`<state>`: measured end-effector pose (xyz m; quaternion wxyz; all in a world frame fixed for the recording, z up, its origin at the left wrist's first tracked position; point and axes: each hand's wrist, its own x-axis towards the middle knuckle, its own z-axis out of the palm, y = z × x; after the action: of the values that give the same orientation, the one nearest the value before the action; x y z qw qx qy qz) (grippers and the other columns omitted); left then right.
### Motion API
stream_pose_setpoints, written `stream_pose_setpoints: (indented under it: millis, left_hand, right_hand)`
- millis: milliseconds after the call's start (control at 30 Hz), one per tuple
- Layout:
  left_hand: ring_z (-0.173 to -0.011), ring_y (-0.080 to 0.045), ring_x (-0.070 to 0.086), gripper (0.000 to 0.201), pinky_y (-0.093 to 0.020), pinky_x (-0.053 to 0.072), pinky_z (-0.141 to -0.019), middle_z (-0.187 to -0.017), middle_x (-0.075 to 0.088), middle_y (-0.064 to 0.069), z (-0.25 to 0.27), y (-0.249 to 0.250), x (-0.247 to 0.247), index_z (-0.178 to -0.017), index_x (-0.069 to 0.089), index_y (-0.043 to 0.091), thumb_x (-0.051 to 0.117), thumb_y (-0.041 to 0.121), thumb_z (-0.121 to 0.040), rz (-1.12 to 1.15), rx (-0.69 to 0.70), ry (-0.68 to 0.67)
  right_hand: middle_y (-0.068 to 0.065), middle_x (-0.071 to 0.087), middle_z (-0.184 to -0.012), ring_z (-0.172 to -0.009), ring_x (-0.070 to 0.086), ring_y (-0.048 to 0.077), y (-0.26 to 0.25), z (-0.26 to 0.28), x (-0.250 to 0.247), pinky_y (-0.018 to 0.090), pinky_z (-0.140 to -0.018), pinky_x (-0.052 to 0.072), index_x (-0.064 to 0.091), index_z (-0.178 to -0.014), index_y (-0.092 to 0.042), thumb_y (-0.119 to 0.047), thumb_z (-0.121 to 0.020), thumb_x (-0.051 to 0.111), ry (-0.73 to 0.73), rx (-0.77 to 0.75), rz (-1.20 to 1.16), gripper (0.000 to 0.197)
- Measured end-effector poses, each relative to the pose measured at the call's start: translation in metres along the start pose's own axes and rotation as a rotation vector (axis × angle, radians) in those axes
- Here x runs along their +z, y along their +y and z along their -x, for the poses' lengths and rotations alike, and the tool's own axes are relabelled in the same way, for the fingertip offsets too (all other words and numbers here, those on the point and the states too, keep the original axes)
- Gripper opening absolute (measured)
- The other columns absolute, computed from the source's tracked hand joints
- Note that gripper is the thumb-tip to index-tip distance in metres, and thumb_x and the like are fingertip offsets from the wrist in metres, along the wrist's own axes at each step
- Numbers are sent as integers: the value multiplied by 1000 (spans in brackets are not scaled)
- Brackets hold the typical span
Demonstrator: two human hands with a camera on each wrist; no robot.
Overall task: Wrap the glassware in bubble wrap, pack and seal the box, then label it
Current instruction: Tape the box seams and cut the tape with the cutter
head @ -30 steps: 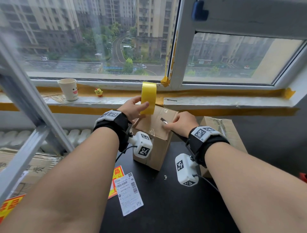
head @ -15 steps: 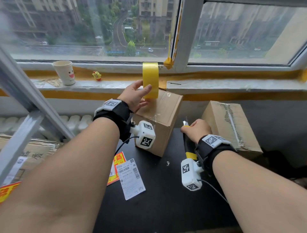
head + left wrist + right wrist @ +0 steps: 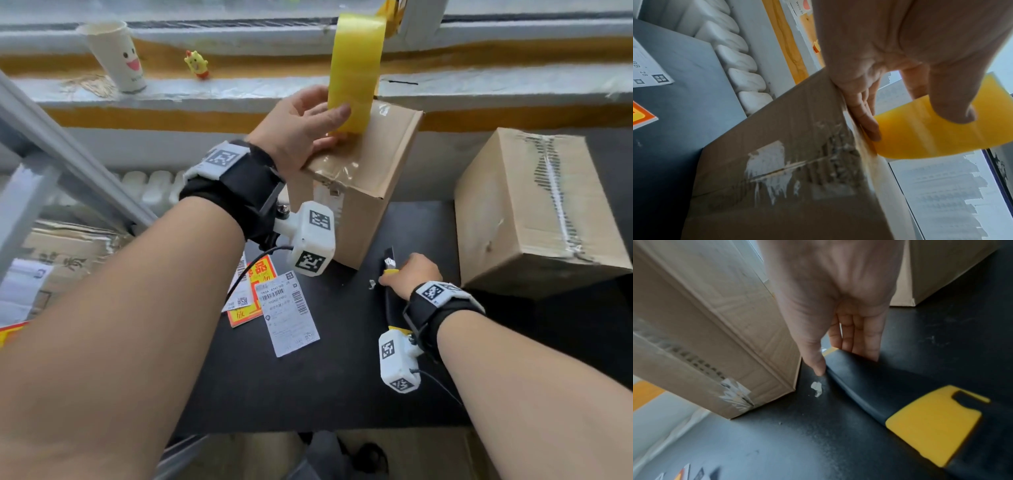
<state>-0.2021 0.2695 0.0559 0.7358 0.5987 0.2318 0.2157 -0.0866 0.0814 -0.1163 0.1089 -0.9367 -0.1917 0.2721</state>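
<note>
A small cardboard box (image 3: 370,192) stands on the black table (image 3: 308,387), with clear tape across its top. My left hand (image 3: 301,130) holds a yellow tape roll (image 3: 356,68) upright on the box top, thumb on the roll's face. In the left wrist view the thumb and fingers (image 3: 953,100) pinch the tape roll (image 3: 931,134) above the box (image 3: 787,178). My right hand (image 3: 411,274) is low on the table, right of the box. It grips a black and yellow utility knife (image 3: 389,263). In the right wrist view the knife (image 3: 900,402) lies along the table.
A larger taped cardboard box (image 3: 534,212) sits at the right. A white shipping label (image 3: 291,318) and red-yellow stickers (image 3: 253,291) lie left of centre. A paper cup (image 3: 116,54) and toy chick (image 3: 196,63) stand on the sill. A metal frame (image 3: 68,137) slants at left.
My right hand left the box top and came down to the table with the knife. The left hand stayed on the tape roll. The view tilted downward.
</note>
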Motion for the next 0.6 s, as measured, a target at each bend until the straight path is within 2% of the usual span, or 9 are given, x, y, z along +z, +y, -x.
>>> stream_pose_setpoints:
  millis: [67,133,200,267,333,400,500,567,600]
  left_hand:
    - [-95,-20,66,36,-30,54,-90,-105,68,-9,0,-2,0,-118,56,5,61,-7,-85,4,5,-7]
    - [-95,-23,66,43,-33,54,-91,-105,67,-13,-1,-2,1,-122,55,1,59,-16,-82,-13,1,30]
    - [-96,-24,66,44,-35,54,-93,-106,67,-13,-1,-1,4,-121,55,1,58,-18,-82,-34,-2,68]
    - [-96,-25,66,40,-37,54,-94,-104,68,-13,-1,0,6,-115,59,4,59,-18,-82,-44,-9,88]
    - [-98,-27,67,39,-39,54,-94,-103,69,-12,1,1,9,-109,62,8,61,-19,-80,-70,-22,111]
    - [-102,-31,66,41,-42,54,-93,-106,69,-14,3,4,13,-112,63,6,63,-19,-79,-107,-31,141]
    - [-97,-31,68,48,-40,58,-83,-115,67,-16,10,9,23,-122,59,1,66,-17,-78,-140,-52,152]
    - [-94,-27,68,49,-35,59,-82,-114,66,-14,15,15,32,-120,60,3,68,-17,-76,-174,-54,121]
    - [-91,-24,68,49,-33,59,-81,-113,66,-14,17,20,37,-119,60,4,68,-17,-76,-196,-59,98]
  right_hand:
    - [7,59,-89,-77,53,26,0,-2,0,28,-64,38,55,-87,-10,-35,-75,78,10,7,5,36]
    - [10,62,-86,-73,53,27,-2,-4,-2,28,-61,37,55,-77,-9,-39,-77,75,7,3,-2,36]
    - [12,64,-84,-72,55,29,-4,-5,-8,27,-59,37,53,-69,-10,-43,-80,71,-9,-4,-9,39]
    - [12,66,-88,-78,59,31,-6,-4,-20,28,-64,39,57,-73,-10,-38,-84,69,-8,-25,-14,32]
    - [12,68,-99,-92,63,32,-7,-5,-34,28,-70,42,64,-90,-8,-30,-85,67,10,-58,-13,23]
    - [11,68,-106,-99,63,32,-8,-3,-51,28,-73,44,65,-100,-8,-27,-84,65,39,-100,-26,25]
    - [9,70,-104,-99,63,30,-11,0,-82,28,-76,45,64,-90,-10,-21,-84,64,77,-179,-119,13]
    - [8,70,-103,-99,65,29,-13,4,-103,28,-79,48,61,-84,-18,-20,-82,66,90,-226,-216,6]
    - [8,70,-103,-98,66,30,-14,5,-112,33,-84,52,59,-82,-21,-21,-81,68,95,-244,-279,9]
